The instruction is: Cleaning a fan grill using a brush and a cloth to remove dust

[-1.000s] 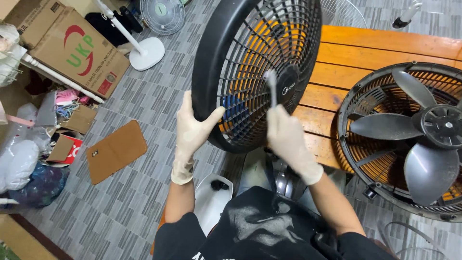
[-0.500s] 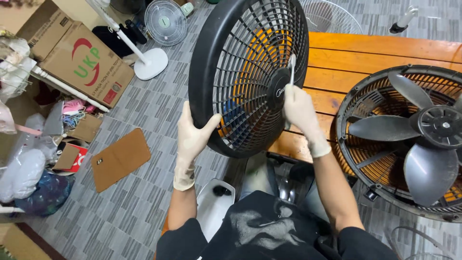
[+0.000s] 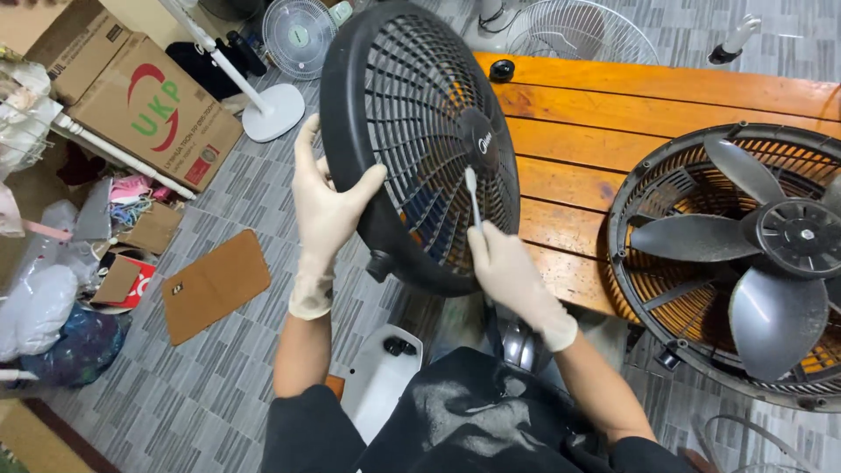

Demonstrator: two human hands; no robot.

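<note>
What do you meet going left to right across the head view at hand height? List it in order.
Brown cardboard flap on the floor → gloved left hand on the rim → black fan grille → small brush held by the right hand → orange wooden table → open fan with grey blades.

The top rim of the round black plastic fan grille (image 3: 412, 140) I hold runs off the picture's top edge. My gloved left hand (image 3: 326, 206) covers part of its near-left rim, fingers hidden behind it. The thin white brush (image 3: 473, 194) in my gloved right hand (image 3: 508, 271) is blurred; its head is too small to make out. At right, the open black fan with grey blades (image 3: 736, 254) is cut off by the right edge.
</note>
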